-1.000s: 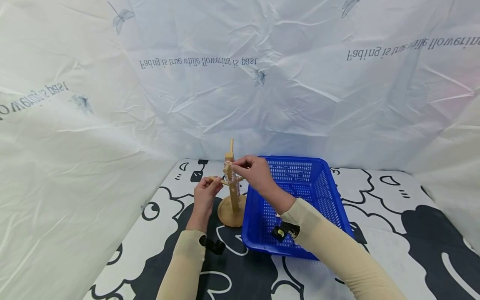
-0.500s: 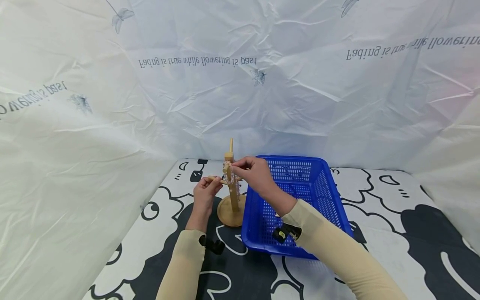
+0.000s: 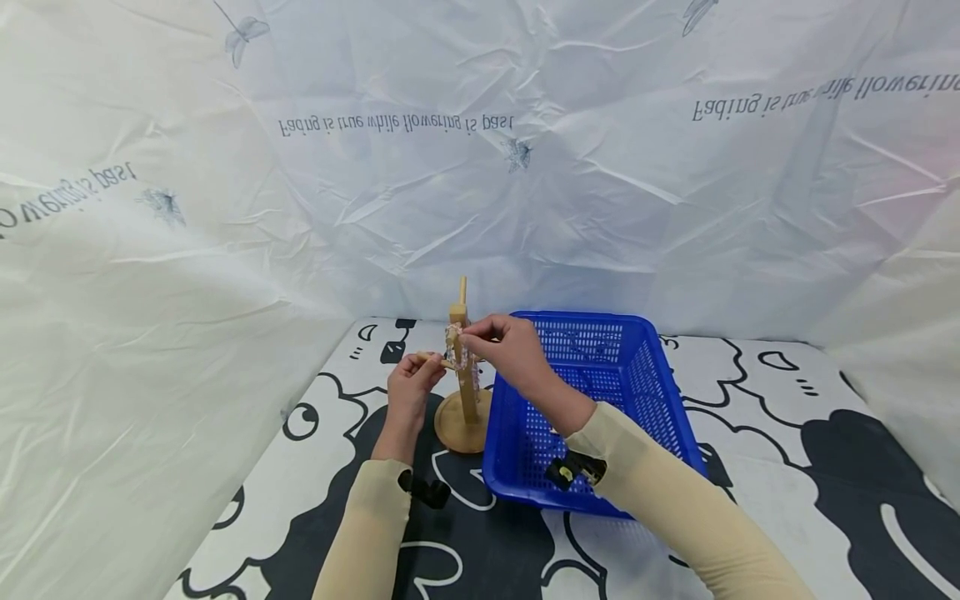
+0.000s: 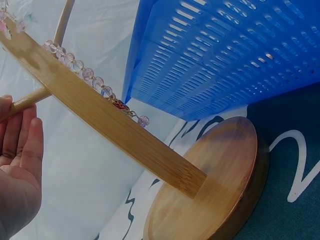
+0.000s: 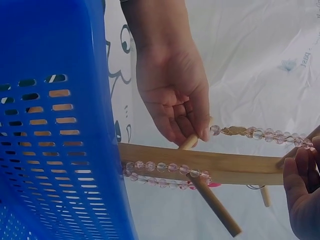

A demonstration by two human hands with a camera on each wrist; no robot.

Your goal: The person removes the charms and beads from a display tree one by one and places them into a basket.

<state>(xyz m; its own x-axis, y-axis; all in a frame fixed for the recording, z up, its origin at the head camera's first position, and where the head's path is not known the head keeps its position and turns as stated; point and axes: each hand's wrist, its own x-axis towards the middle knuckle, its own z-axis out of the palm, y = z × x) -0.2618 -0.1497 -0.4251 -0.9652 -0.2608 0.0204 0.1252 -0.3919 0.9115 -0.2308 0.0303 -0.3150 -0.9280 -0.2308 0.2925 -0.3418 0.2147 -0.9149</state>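
A wooden display stand (image 3: 467, 383) with several pegs rises from a round base (image 4: 240, 165). My left hand (image 3: 408, 390) pinches a wooden peg (image 4: 30, 100) on the stand's left side. Higher up, my right hand (image 3: 510, 346) pinches a string of clear pinkish beads (image 5: 280, 136) at another peg's end. That bracelet hangs down with a gold charm, its lowest bead right at my left fingertips in the right wrist view. A second beaded bracelet (image 5: 162, 167) loops round a lower peg, and its dangling strand (image 4: 87, 73) lies along the post.
A blue plastic basket (image 3: 491, 462) stands close to the right of the stand, under my right forearm. The tabletop cloth (image 3: 757, 475) bears a black-and-white cartoon print. White printed sheeting (image 3: 420, 208) hangs behind and at the sides.
My right wrist has shifted very slightly, with the fingertips still at the upper peg and beads. My left hand and the stand have stayed in place.
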